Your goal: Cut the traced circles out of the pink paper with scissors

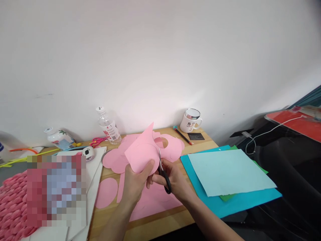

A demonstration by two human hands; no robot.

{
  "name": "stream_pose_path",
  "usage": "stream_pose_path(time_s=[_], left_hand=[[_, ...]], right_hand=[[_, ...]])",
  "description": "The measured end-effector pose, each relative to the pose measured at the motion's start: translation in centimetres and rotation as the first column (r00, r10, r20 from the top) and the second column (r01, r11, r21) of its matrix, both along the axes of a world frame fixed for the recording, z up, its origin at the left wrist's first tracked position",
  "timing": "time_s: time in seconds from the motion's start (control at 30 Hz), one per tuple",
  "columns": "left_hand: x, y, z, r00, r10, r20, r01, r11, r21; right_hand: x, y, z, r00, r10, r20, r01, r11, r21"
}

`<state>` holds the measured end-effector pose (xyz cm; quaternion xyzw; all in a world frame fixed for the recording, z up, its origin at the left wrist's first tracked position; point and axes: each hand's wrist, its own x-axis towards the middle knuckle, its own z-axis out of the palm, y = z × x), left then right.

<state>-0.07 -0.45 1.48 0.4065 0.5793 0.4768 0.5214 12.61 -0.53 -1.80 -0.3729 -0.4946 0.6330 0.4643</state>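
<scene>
The right hand [172,176] holds black-handled scissors [165,175], blades at the right side of a pink paper piece [140,152] that the left hand [135,182] pinches above the wooden table [107,217], between its back and front edges. Good cutting here calls for turning the paper into steady blades, with long, even closings and the left thumb kept well away. A faint curve may mark the paper; it is hard to be sure.
</scene>
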Motion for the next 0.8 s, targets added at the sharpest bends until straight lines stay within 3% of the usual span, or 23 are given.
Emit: stream_pose_path(time_s=[0.2, 0.8], left_hand=[[-0.3, 0.1, 0.0, 0.998, -0.039, -0.042, 0.039, 0.999, 0.006], [-1.2, 0.5, -0.5, 0.986, -0.101, -0.135, 0.104, 0.994, 0.02]], right_hand=[[0.2, 0.1, -0.7, 1.0, 0.0, 0.026, 0.0, 1.0, 0.028], [0.3, 0.0, -0.1, 0.999, 0.016, -0.046, -0.017, 1.0, -0.025]])
